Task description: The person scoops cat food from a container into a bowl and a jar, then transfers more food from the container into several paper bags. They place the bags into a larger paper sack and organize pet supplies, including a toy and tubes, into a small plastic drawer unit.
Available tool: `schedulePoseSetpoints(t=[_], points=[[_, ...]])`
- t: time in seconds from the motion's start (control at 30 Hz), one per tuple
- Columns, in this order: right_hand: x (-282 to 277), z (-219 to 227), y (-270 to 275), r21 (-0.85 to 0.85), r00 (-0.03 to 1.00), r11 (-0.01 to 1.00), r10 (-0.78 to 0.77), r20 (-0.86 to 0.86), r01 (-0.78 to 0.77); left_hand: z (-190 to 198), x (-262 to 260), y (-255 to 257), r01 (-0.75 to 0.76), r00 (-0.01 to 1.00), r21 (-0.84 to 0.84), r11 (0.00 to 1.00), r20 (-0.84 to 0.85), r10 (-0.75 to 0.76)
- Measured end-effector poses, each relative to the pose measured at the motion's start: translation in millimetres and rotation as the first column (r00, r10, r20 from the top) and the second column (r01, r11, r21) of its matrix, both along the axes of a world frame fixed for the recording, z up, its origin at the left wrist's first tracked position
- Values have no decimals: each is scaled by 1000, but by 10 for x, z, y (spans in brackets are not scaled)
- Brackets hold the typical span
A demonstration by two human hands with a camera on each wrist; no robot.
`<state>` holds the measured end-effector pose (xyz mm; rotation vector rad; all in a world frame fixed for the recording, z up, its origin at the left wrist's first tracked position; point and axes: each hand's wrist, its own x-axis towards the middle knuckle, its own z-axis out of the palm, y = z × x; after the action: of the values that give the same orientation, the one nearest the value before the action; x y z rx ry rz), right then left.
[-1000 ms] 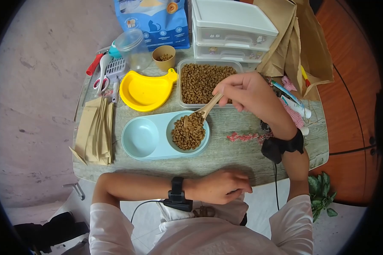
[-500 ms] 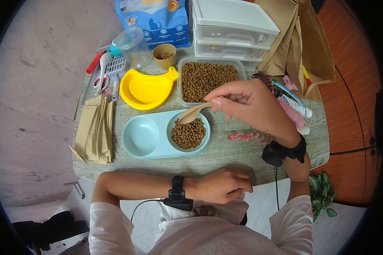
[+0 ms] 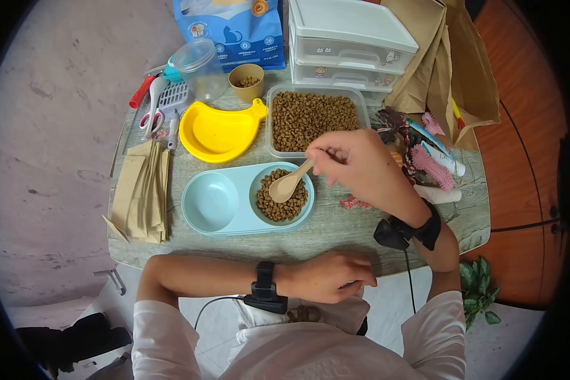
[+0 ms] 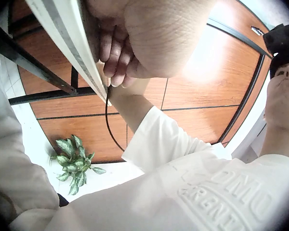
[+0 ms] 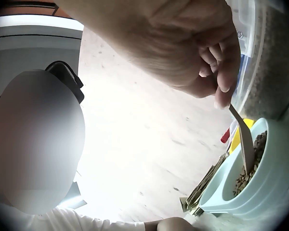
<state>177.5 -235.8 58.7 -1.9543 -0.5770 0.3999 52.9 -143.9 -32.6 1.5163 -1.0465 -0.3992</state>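
In the head view my right hand (image 3: pixel 358 166) pinches the handle of a light wooden spoon (image 3: pixel 286 188) between thumb and fingers. The spoon's head overlaps the brown kibble (image 3: pixel 278 209) in the right bowl of a pale blue double pet bowl (image 3: pixel 244 221). The bowl's left hollow holds nothing. In the right wrist view the spoon (image 5: pixel 248 144) slants down from the fingertips to the kibble. My left hand (image 3: pixel 329 277) rests at the table's front edge, fingers loosely curled around nothing.
Behind the bowl stand a clear tub of kibble (image 3: pixel 313 120), a yellow dish (image 3: pixel 215 136) and a small tan cup (image 3: pixel 246 88). Flat paper bags (image 3: pixel 139 196) lie left; pet toys and tubes (image 3: pixel 434 166) lie right. White drawers (image 3: pixel 348 54) stand at the back.
The spoon first dipped into the kibble, then lifted and tipped over the bowl, and now its head lies lower over the kibble. My right wrist has turned; the left hand has stayed still.
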Motion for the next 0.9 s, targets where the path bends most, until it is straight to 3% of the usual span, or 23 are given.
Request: schedulePoseSetpoints(t=[0.07, 0.17, 0.23, 0.47, 0.57, 0.63, 0.77, 0.83, 0.87, 0.9], points=[[-1, -4, -6, -55, 1000, 998, 17, 2, -17, -2, -1, 4, -1, 1000, -9, 1000, 3, 1], [-7, 26, -27, 46, 999, 998, -32, 32, 31, -9, -2, 2, -1, 1000, -6, 1000, 3, 1], [14, 14, -48, -15, 991, 1000, 3, 132, -2, -3, 2, 3, 2, 1000, -3, 1000, 2, -2], [27, 86, -93, -20, 998, 999, -29, 57, 31, -7, -4, 0, -7, 1000, -3, 1000, -3, 7], [36, 114, -113, -58, 989, 998, 44, 142, -36, -4, -7, 6, -13, 1000, -7, 1000, 4, 13], [23, 306, -124, -29, 996, 996, -88, -2, 87, -7, -8, 3, -13, 1000, -11, 1000, 7, 13], [134, 366, -277, 143, 981, 972, -192, 25, 187, -7, -10, 8, -13, 1000, -5, 1000, -2, 13], [236, 340, -332, 157, 912, 942, -328, 246, 296, -15, -9, 2, -14, 1000, -10, 1000, 6, 14], [294, 312, -370, 157, 911, 942, -329, 249, 297, -13, -8, -4, -13, 1000, -11, 1000, 9, 13], [358, 262, -403, 37, 828, 922, -363, 427, 385, -13, -7, -4, -14, 1000, -14, 1000, -1, 14]])
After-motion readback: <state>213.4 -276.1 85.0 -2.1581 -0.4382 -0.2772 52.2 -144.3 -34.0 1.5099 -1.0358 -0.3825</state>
